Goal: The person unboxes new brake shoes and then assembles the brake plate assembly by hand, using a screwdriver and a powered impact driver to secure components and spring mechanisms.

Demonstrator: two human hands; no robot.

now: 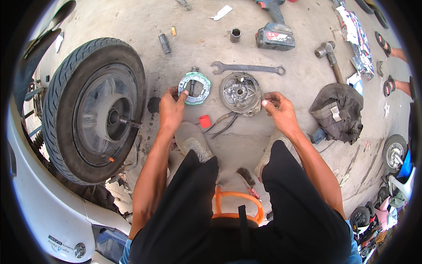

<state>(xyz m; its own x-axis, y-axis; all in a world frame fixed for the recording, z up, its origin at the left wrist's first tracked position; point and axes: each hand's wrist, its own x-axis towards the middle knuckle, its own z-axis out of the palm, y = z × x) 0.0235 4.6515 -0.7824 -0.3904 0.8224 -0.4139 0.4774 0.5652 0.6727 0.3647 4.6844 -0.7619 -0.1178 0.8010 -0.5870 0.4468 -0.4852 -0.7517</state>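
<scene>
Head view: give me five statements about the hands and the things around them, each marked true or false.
1. The left hand holds a green-edged ring. True.
2. A wrench lies beyond the round metal plate. True.
3. The right hand grips the hammer. False: it is by the plate, apart from the hammer.
4. A small red piece lies near the left shoe. True.
5. The large wheel is right of both hands. False: it is left of them.
</scene>
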